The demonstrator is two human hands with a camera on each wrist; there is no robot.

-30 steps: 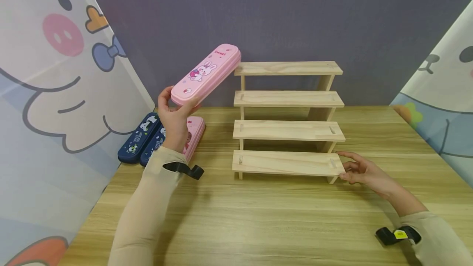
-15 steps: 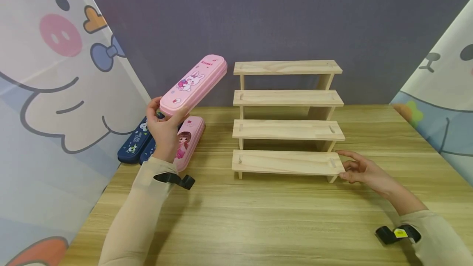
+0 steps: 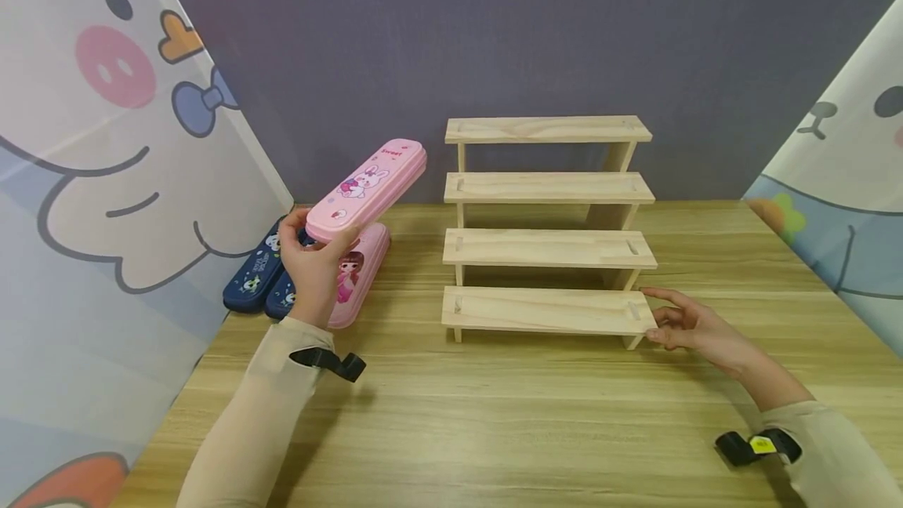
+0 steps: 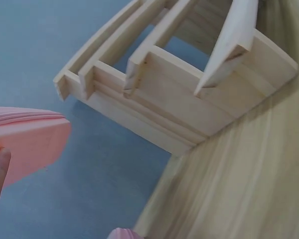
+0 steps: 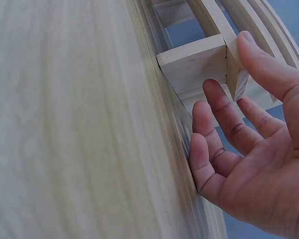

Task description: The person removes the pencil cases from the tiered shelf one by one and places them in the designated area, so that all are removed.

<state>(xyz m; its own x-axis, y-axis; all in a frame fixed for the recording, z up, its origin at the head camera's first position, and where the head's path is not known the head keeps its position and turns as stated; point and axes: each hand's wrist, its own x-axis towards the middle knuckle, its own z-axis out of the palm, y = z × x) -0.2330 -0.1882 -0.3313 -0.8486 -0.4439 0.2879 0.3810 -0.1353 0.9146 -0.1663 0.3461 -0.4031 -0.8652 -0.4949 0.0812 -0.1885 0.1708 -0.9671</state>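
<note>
My left hand (image 3: pixel 313 265) grips the near end of a pink pencil case (image 3: pixel 367 186) with a white rabbit and "Sweet" on its lid. The case is raised and tilted, its far end pointing up and right. Below it lie a second pink pencil case (image 3: pixel 361 277) with a girl printed on it and two navy pencil cases (image 3: pixel 254 277), partly hidden by the hand. My right hand (image 3: pixel 701 335) holds the right end of the lowest board of a four-tier wooden display rack (image 3: pixel 543 312), thumb (image 5: pixel 261 57) on one side of the board, other fingers loosely bent.
The rack stands on the wood-grain table (image 3: pixel 494 429) near the grey back wall (image 3: pixel 550 30). Cartoon-printed panels flank the table: a left panel (image 3: pixel 162 202) close to the navy cases and a right panel (image 3: pixel 854 202).
My left hand has carried the rabbit pencil case left and down, away from the rack and over the other cases. The right hand stays at the rack's lowest board.
</note>
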